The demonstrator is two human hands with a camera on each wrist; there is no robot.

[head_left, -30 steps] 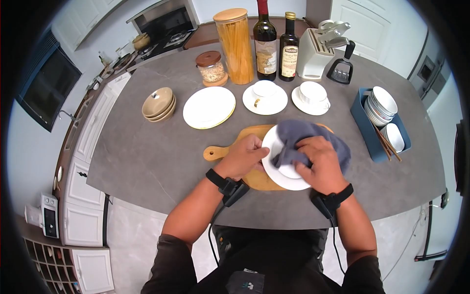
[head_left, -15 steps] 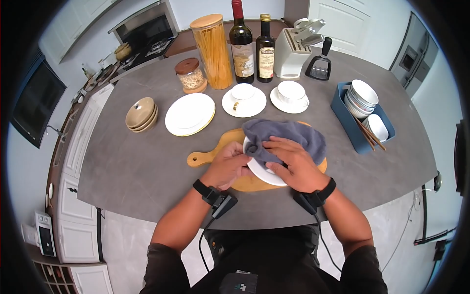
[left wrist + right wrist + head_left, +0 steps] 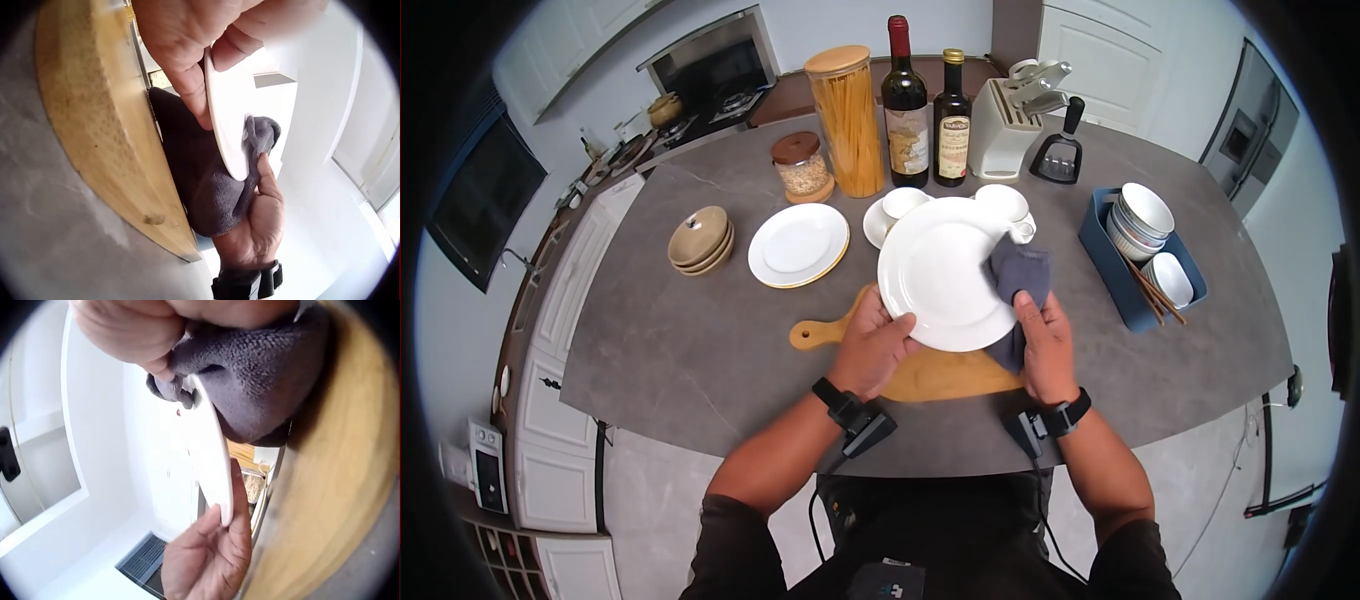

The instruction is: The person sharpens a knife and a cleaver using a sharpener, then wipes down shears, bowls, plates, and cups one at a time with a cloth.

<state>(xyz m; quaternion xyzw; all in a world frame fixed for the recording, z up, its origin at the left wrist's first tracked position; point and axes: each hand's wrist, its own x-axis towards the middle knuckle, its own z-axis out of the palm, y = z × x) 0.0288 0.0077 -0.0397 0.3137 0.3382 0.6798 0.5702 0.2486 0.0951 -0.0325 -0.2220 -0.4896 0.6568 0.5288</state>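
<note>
A white plate (image 3: 945, 275) is held up, tilted, over the wooden cutting board (image 3: 950, 378). My left hand (image 3: 870, 345) pinches its left rim, thumb on the upper face and fingers beneath. At the opposite rim my right hand (image 3: 1050, 340) grips a grey-purple cloth (image 3: 1018, 270) folded around the edge, thumb pressing it on top. In the left wrist view the cloth (image 3: 219, 200) hangs below the plate, close over the board. The right wrist view shows the plate (image 3: 212, 456) edge-on between the two hands.
Behind the plate stand two white cups on saucers, one cup (image 3: 903, 203) partly covered. White plates (image 3: 800, 245) and tan bowls (image 3: 700, 240) sit left. A blue bin (image 3: 1115, 270) with bowls and chopsticks is right. Bottles (image 3: 907, 130), a pasta jar (image 3: 847, 125) and a knife block (image 3: 1005, 130) line the back.
The plate has risen from low over the board and tilted, its face now showing. My right hand has moved from wiping across its face to gripping the right rim through the cloth.
</note>
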